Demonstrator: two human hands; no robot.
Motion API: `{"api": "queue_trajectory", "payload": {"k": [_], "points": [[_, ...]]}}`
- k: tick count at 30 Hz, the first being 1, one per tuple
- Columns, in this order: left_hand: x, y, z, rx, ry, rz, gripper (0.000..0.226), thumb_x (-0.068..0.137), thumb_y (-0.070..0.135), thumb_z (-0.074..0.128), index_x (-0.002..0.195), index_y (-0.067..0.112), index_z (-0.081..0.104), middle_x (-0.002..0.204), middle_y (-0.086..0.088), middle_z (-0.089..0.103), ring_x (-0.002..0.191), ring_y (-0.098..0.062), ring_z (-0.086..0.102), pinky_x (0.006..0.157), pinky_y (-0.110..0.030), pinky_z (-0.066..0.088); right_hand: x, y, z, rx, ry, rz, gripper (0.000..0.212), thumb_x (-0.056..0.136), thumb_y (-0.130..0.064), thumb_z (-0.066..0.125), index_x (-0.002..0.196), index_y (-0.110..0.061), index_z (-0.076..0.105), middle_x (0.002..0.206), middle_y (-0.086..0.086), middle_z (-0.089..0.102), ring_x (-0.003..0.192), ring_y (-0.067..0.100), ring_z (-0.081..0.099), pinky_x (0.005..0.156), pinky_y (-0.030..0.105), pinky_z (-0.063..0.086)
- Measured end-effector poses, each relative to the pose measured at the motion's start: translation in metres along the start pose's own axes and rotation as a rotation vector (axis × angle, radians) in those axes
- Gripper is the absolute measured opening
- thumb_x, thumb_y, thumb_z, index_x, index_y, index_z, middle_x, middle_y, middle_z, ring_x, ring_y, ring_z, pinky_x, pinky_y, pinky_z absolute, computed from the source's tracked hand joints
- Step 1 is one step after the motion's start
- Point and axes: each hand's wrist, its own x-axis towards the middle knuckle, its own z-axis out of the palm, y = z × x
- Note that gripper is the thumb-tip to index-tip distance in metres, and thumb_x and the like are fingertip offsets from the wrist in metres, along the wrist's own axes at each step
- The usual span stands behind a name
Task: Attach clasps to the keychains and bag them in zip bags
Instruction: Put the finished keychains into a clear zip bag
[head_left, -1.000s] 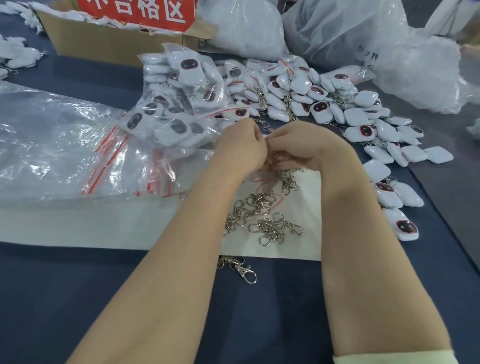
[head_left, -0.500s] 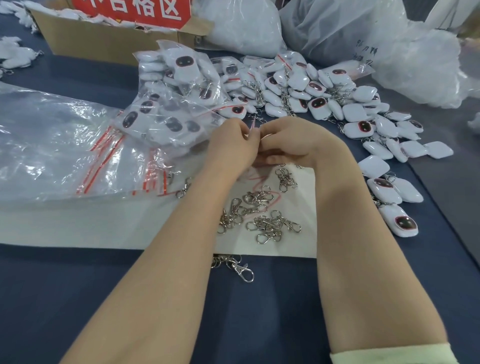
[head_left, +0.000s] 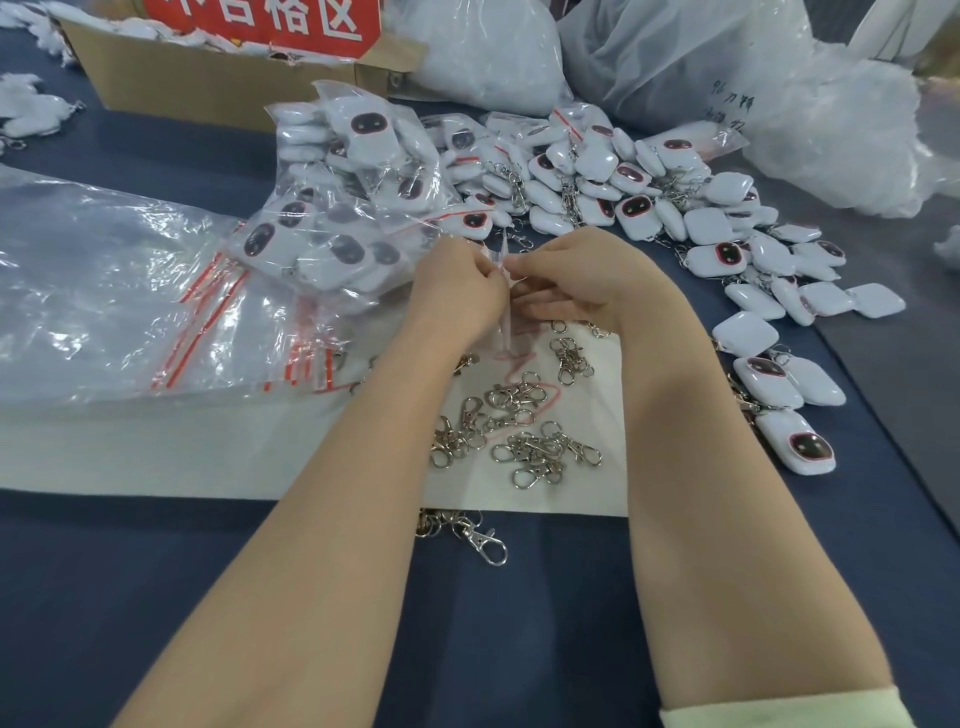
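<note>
Your left hand (head_left: 457, 293) and right hand (head_left: 579, 280) pinched a zip bag (head_left: 505, 322) between curled fingers (head_left: 530, 262) — bagging, I judged; next, press its seal shut.

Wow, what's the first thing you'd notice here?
A heap of white keychains with dark faces spills across the table's far right. Shiny metal clasps lie scattered on white paper in the middle. Just beyond them, the left hand and right hand pinch a small clear bag.
</note>
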Motion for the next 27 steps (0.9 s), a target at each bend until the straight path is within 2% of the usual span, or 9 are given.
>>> {"api": "queue_trajectory", "payload": {"k": [2, 6, 9, 12, 16, 19, 21, 24, 27], "points": [[0.0, 0.001, 0.0003, 0.014, -0.018, 0.002, 0.025, 0.09, 0.009, 0.05, 0.086, 0.003, 0.074, 0.079, -0.012, 0.065, 0.067, -0.018, 0.049, 0.043, -0.014, 0.033, -0.0001, -0.0003, 0.0002, 0.003, 0.011, -0.008, 0.024, 0.087, -0.015, 0.07, 0.104, 0.002, 0.066, 0.082, 0.011, 0.069, 0.065, 0.013, 0.068, 0.062, 0.019, 0.058], [-0.0013, 0.003, 0.0014, -0.012, -0.015, 0.016, 0.022, 0.091, 0.014, 0.054, 0.079, 0.005, 0.071, 0.078, -0.011, 0.065, 0.071, -0.02, 0.053, 0.055, -0.021, 0.032, 0.0012, 0.0, 0.0015, -0.011, 0.016, -0.035, 0.023, 0.088, -0.017, 0.07, 0.104, 0.0, 0.066, 0.094, 0.012, 0.071, 0.071, 0.014, 0.068, 0.064, 0.019, 0.057], [-0.001, 0.0026, 0.0019, -0.049, 0.004, 0.0, 0.03, 0.09, 0.015, 0.058, 0.061, 0.02, 0.058, 0.067, 0.001, 0.06, 0.073, -0.016, 0.055, 0.06, -0.02, 0.036, -0.0004, -0.0006, 0.0034, 0.032, 0.019, -0.054, 0.011, 0.09, -0.013, 0.066, 0.095, -0.003, 0.065, 0.081, 0.008, 0.068, 0.055, 0.007, 0.065, 0.053, 0.015, 0.052], [0.0001, 0.0022, 0.0024, -0.114, 0.03, -0.023, 0.029, 0.089, 0.013, 0.059, 0.062, 0.023, 0.056, 0.066, 0.008, 0.057, 0.074, -0.012, 0.056, 0.064, -0.019, 0.039, -0.0031, -0.002, 0.0042, 0.131, 0.026, -0.068, 0.009, 0.093, -0.006, 0.061, 0.095, 0.004, 0.063, 0.063, 0.006, 0.061, 0.038, 0.004, 0.057, 0.047, 0.015, 0.05], [0.0014, 0.002, 0.0023, -0.174, 0.055, -0.035, 0.028, 0.086, 0.01, 0.057, 0.061, 0.022, 0.054, 0.069, 0.002, 0.06, 0.077, -0.017, 0.058, 0.078, -0.031, 0.05, -0.005, -0.0033, 0.0052, 0.155, 0.016, -0.079, 0.011, 0.091, 0.003, 0.058, 0.081, 0.005, 0.061, 0.068, 0.013, 0.056, 0.04, 0.008, 0.057, 0.048, 0.018, 0.052], [0.001, 0.0025, 0.0027, -0.124, 0.086, -0.01, 0.026, 0.086, 0.012, 0.057, 0.064, 0.023, 0.05, 0.067, 0.009, 0.055, 0.077, -0.016, 0.056, 0.072, -0.024, 0.045, -0.0045, -0.0031, 0.0054, 0.144, 0.01, -0.093, 0.01, 0.089, 0.003, 0.061, 0.081, 0.007, 0.064, 0.075, 0.017, 0.06, 0.052, 0.014, 0.06, 0.055, 0.022, 0.057], [-0.0009, 0.0021, 0.0036, -0.071, 0.094, 0.032, 0.02, 0.085, 0.015, 0.059, 0.069, 0.022, 0.05, 0.072, 0.008, 0.056, 0.079, -0.016, 0.055, 0.07, -0.022, 0.043, -0.0043, -0.0031, 0.0062, 0.119, 0.011, -0.097, 0.007, 0.088, 0.004, 0.061, 0.086, 0.01, 0.064, 0.075, 0.018, 0.062, 0.056, 0.016, 0.062, 0.056, 0.022, 0.058], [-0.0027, 0.0007, 0.0041, 0.035, 0.053, 0.024, 0.013, 0.082, 0.024, 0.064, 0.083, 0.02, 0.052, 0.084, 0.002, 0.06, 0.083, -0.019, 0.055, 0.071, -0.03, 0.044, -0.002, -0.0028, 0.0073, 0.031, 0.037, -0.102, 0.011, 0.088, 0.003, 0.062, 0.077, 0.002, 0.063, 0.065, 0.012, 0.061, 0.043, 0.007, 0.058, 0.047, 0.018, 0.052], [-0.0023, -0.0004, 0.0029, 0.096, 0.055, 0.03, 0.02, 0.085, 0.024, 0.059, 0.071, 0.024, 0.045, 0.071, 0.008, 0.05, 0.072, -0.017, 0.051, 0.062, -0.026, 0.036, 0.0007, -0.0024, 0.0076, 0.022, 0.038, -0.107, 0.015, 0.089, 0.002, 0.061, 0.074, -0.001, 0.061, 0.049, 0.004, 0.06, 0.039, 0.006, 0.058, 0.046, 0.017, 0.051]]}}
